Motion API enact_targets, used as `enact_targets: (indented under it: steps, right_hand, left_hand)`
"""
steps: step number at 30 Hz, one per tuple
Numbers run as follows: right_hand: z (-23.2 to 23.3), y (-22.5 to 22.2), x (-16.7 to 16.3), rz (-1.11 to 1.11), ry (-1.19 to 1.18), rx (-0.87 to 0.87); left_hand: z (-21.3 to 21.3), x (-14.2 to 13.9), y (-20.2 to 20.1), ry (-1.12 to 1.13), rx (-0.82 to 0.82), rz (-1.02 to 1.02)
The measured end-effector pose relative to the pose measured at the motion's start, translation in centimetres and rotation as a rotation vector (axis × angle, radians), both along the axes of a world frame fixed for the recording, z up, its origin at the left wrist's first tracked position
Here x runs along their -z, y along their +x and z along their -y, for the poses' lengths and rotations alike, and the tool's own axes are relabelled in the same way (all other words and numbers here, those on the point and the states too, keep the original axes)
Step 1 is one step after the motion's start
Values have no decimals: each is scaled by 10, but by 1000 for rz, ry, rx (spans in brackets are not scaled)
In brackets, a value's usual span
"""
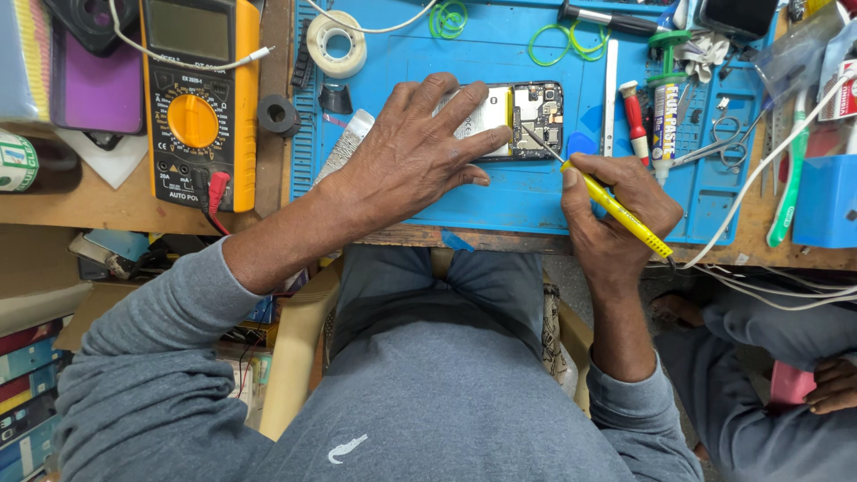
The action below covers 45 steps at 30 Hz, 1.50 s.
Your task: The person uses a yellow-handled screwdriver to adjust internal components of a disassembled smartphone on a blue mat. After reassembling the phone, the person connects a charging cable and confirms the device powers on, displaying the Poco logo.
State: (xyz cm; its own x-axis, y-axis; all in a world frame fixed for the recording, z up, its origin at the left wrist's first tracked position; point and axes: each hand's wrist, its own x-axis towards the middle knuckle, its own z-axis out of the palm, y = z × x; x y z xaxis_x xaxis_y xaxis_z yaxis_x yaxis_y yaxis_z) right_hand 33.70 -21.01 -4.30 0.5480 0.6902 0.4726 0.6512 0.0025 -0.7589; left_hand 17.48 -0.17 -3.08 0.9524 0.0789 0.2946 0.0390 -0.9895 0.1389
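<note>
An opened phone (527, 116) lies on the blue work mat (500, 192), its circuit board and white battery exposed. My left hand (415, 147) lies flat over the phone's left half, fingers spread, pressing it down. My right hand (616, 210) grips a yellow-handled tool (616, 210) like a pen. The tool's thin metal tip (538, 141) touches the circuit board near the phone's lower right.
A yellow multimeter (196, 98) stands at the left on the wooden bench. A tape roll (336, 42), green rubber bands (553, 40), a red screwdriver (635, 120), a paste tube (661, 120), scissors (728, 147) and white cables (768, 165) lie around the mat. Another person's legs (777, 357) are at the lower right.
</note>
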Motion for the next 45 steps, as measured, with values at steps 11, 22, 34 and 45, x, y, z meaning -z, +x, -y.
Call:
enact_targets:
  steps: [11,22,34,45]
  right_hand:
    - [-1,-1,-2,12,-9,-4]
    - [-3,-4,-5,102,-29,-15]
    - [-3,-5,-7,115,-40,-14]
    - [-3,-5,-7,115,-43,-14]
  left_hand:
    - [5,-7,1,26,-19,9]
    - [8,-7,2,46,-26,8]
    - [8,-5,2,62,-32,6]
    - [8,-7,2,50,-22,9]
